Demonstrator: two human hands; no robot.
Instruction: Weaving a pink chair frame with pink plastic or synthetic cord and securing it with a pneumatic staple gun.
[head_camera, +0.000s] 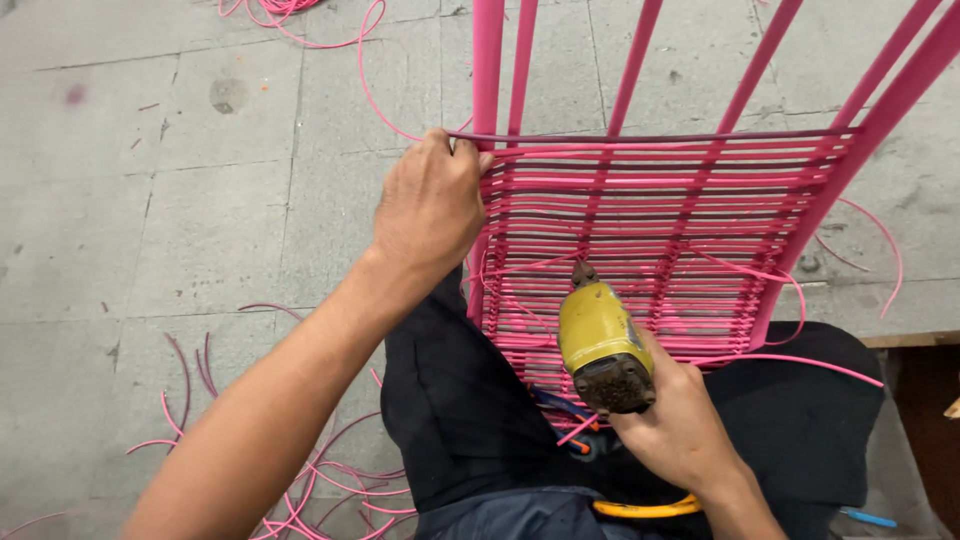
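Yellow tool (600, 345) tip hidden — pink frame (660, 215) cropped

Pink metal frame woven with pink cord (660, 220) cut off by the top edge; yellow handheld power tool's (600, 345) tip hidden among cords; handle concealed inside right hand (680, 425).

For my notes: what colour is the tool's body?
Yellow tool, seen in the head view.

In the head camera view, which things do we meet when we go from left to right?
Loose pink cord scraps on the floor → left hand gripping the frame's edge → yellow power tool in the right hand → pink woven frame's right bar.
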